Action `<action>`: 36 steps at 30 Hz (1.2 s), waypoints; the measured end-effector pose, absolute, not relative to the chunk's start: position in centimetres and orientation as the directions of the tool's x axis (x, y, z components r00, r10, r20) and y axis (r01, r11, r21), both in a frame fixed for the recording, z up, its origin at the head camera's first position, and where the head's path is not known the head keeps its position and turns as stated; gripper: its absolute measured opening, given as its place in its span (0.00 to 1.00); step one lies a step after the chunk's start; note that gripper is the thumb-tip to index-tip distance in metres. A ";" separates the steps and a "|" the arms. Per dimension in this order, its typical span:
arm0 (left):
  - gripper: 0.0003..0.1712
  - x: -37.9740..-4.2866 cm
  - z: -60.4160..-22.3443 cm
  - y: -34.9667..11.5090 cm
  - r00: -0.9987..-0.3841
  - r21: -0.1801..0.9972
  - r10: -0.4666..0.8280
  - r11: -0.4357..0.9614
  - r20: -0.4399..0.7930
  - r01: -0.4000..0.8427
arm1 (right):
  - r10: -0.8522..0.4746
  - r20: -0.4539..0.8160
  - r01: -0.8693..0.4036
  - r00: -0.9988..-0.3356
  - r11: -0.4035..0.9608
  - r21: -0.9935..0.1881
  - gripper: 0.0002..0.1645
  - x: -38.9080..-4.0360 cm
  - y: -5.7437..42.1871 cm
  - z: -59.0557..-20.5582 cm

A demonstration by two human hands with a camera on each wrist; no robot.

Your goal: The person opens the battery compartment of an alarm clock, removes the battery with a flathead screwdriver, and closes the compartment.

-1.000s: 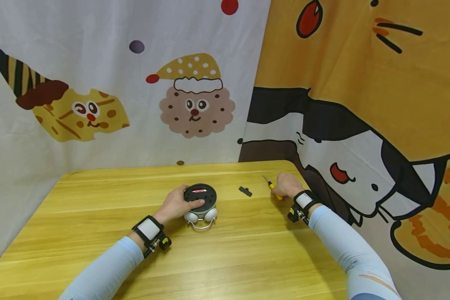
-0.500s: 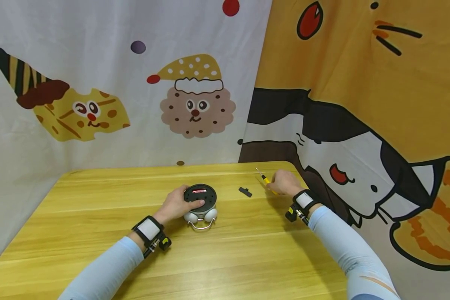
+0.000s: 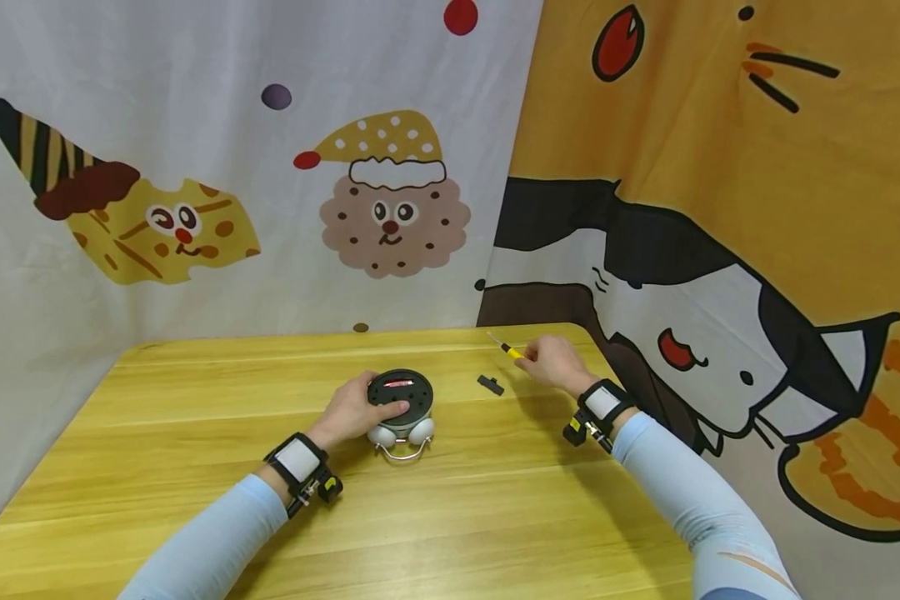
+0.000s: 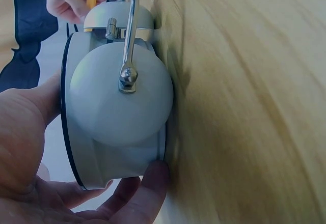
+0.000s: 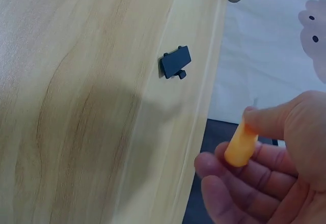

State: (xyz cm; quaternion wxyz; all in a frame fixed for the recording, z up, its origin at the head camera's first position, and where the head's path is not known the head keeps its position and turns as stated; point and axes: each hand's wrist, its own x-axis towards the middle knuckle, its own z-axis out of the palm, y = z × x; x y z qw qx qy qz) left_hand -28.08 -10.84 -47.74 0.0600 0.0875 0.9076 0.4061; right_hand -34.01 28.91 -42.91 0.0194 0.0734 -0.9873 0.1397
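A white twin-bell alarm clock lies face down on the table, its black back up and its bells toward the person. In its back a slot with a red battery shows. My left hand grips the clock, thumb across the back and fingers around the side, as the left wrist view also shows. My right hand pinches a yellow-handled screwdriver above the table, its thin tip pointing up and left. Between the hands a small black battery cover lies on the wood.
The wooden table ends at a back edge against a white printed curtain. An orange printed curtain hangs along the right side. Both wrists carry strapped cameras.
My right hand has lifted the screwdriver off the table's right side and carried it left, its tip swinging further left. The left hand and clock have stayed put.
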 end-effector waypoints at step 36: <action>0.53 -28.2 -48.0 -10.8 -0.977 0.753 0.206 0.651 -0.050 0.099 | -0.096 0.183 -0.199 -0.978 0.672 -0.713 0.27 -34.1 25.7 -43.4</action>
